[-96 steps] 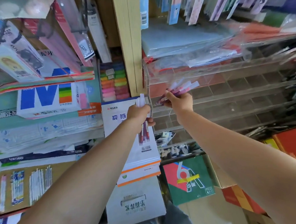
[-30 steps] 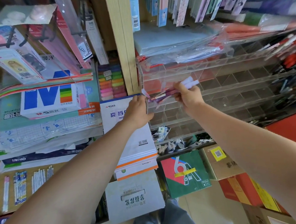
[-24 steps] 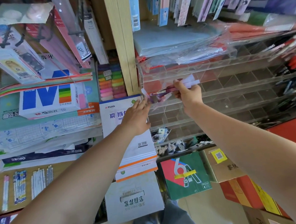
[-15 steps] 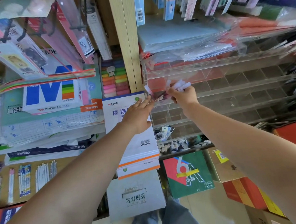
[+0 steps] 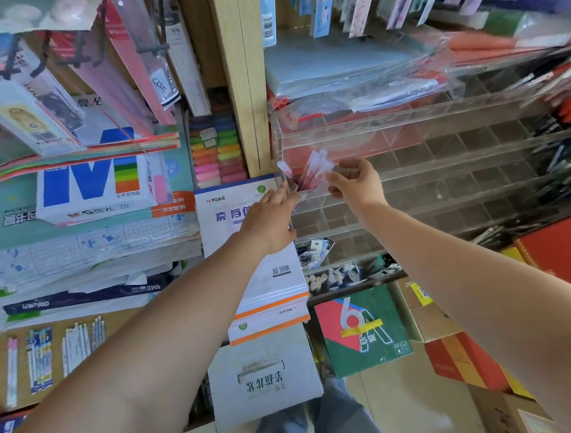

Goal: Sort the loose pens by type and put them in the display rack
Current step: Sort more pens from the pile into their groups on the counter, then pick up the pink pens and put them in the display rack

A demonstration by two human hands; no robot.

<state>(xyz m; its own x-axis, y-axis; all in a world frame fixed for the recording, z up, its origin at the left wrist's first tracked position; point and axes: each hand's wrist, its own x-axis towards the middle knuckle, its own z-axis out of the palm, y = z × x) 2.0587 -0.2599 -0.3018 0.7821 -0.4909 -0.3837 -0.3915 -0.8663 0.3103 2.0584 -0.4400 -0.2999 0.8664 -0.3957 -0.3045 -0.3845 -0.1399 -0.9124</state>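
A bundle of pink pens (image 5: 311,175) with white caps stands tilted in the leftmost compartment of the clear acrylic display rack (image 5: 443,168), on its second tier. My right hand (image 5: 354,186) is at the caps and pinches them between thumb and fingertips. My left hand (image 5: 270,217) reaches in from the left with straight fingers. Its fingertips touch one white-capped pen (image 5: 284,174) that leans at the rack's left edge. Most of the rack's other compartments near the hands hold nothing.
A wooden shelf post (image 5: 244,84) stands just left of the rack. Paper reams (image 5: 243,219) and notebooks are stacked on the left. Dark and red pens (image 5: 568,118) fill the rack's right end. Cartons (image 5: 363,329) sit on the floor below.
The pen bundle has swung from lying across the rack's front to standing tilted inside the leftmost compartment. My left hand has stretched its fingers out to the rack's edge.
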